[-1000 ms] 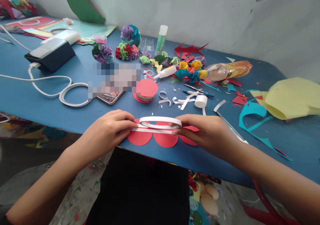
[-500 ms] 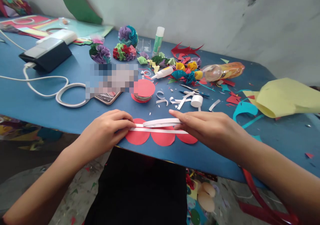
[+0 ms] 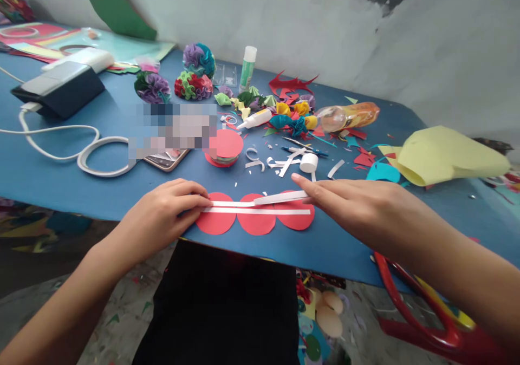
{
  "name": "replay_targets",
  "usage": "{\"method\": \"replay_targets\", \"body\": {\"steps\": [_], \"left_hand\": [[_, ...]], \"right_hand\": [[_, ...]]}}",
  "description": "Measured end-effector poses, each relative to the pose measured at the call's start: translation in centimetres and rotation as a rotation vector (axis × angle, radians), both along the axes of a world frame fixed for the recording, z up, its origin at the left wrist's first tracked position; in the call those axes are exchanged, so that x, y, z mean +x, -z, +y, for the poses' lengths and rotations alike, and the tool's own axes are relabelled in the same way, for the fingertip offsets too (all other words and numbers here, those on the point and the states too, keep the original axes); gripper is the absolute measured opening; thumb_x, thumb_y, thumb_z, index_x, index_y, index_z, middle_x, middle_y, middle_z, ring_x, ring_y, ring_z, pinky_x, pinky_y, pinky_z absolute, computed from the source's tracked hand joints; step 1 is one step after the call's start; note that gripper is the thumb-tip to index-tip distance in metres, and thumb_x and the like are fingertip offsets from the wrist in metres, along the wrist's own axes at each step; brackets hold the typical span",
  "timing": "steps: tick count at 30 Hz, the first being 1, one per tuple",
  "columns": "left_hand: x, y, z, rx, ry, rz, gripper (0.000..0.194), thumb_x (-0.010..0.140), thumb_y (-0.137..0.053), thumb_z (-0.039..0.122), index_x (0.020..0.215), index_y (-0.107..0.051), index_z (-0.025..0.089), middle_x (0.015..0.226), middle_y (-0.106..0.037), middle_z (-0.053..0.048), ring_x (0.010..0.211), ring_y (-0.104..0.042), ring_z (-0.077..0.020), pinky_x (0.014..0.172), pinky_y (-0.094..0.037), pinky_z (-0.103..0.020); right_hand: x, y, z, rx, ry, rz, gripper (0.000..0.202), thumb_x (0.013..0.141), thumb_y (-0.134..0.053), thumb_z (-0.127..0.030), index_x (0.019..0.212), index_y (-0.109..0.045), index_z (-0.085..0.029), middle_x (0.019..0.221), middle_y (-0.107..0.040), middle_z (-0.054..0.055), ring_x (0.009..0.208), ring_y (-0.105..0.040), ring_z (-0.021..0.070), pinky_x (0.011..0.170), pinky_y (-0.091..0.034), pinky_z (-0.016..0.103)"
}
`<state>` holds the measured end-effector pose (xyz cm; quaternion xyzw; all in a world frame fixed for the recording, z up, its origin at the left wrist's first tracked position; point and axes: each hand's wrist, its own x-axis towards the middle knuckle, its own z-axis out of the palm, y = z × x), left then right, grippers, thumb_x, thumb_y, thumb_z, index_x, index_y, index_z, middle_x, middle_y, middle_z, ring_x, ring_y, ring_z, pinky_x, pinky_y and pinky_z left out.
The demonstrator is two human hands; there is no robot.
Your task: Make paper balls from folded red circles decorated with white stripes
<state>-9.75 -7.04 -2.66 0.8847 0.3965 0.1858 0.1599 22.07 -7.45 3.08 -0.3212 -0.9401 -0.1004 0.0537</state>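
Observation:
Three red paper circles (image 3: 257,223) lie side by side near the table's front edge, a flat white strip (image 3: 264,211) running across them. Above that strip, a second length of white tape (image 3: 231,204) leads to a thin white tape roll (image 3: 280,197), seen edge-on. My right hand (image 3: 357,208) holds this roll over the right circle, fingers closed around its far end. With fingers together, my left hand (image 3: 166,208) grips the tape's left end on the left circle; the fingertips hide that end.
Behind the circles sit a stack of red discs (image 3: 224,144), white paper scraps (image 3: 288,164), and a small white roll (image 3: 309,162). Farther back are a glue stick (image 3: 247,68), ruffled paper balls (image 3: 198,60) and a plastic bottle (image 3: 349,117). A large white tape ring (image 3: 103,156) lies left.
My right hand and the tape roll have moved right, with more tape showing along the circles. The lower strip's right end is now uncovered. My left hand stays at the left circle.

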Motion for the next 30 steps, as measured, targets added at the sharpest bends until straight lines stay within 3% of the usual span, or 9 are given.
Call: {"method": "replay_targets", "body": {"steps": [9,15,20,30], "left_hand": [[-0.1,0.2,0.1,0.009,-0.01,-0.006,0.022,0.089,-0.047,0.024,0.093,-0.068,0.02,0.101,-0.063,-0.006,0.09,-0.059,-0.0182,0.077,-0.047,-0.028],[-0.1,0.1,0.1,0.01,-0.019,-0.002,0.021,0.088,-0.047,0.025,0.093,-0.068,0.02,0.101,-0.063,-0.006,0.091,-0.059,-0.0184,0.078,-0.048,-0.027],[-0.2,0.1,0.1,0.008,-0.025,-0.001,0.022,0.088,-0.048,0.027,0.092,-0.068,0.021,0.101,-0.064,-0.005,0.091,-0.059,-0.0185,0.078,-0.048,-0.027],[-0.1,0.1,0.1,0.01,-0.013,0.02,0.022,0.09,-0.046,0.027,0.094,-0.067,0.021,0.102,-0.063,-0.006,0.092,-0.059,-0.0187,0.079,-0.048,-0.028]], "right_hand": [[2.2,-1.1,-0.3,0.098,0.052,-0.156,0.052,0.085,-0.026,-0.001,0.125,-0.054,-0.017,0.081,-0.07,0.008,0.056,-0.059,0.0189,0.042,-0.037,0.031],[2.0,-2.1,-0.3,0.227,0.019,-0.29,0.054,0.08,-0.028,0.004,0.12,-0.056,-0.018,0.075,-0.065,0.006,0.058,-0.053,0.0175,0.045,-0.03,0.03],[1.0,-2.1,0.2,0.235,-0.023,-0.343,0.047,0.079,-0.04,0.004,0.115,-0.059,-0.018,0.082,-0.065,0.006,0.068,-0.053,0.0184,0.057,-0.034,0.03],[-0.5,-1.9,0.8,0.249,-0.015,-0.399,0.04,0.083,-0.045,-0.004,0.117,-0.059,-0.019,0.1,-0.066,0.008,0.082,-0.055,0.0219,0.071,-0.04,0.034]]}}
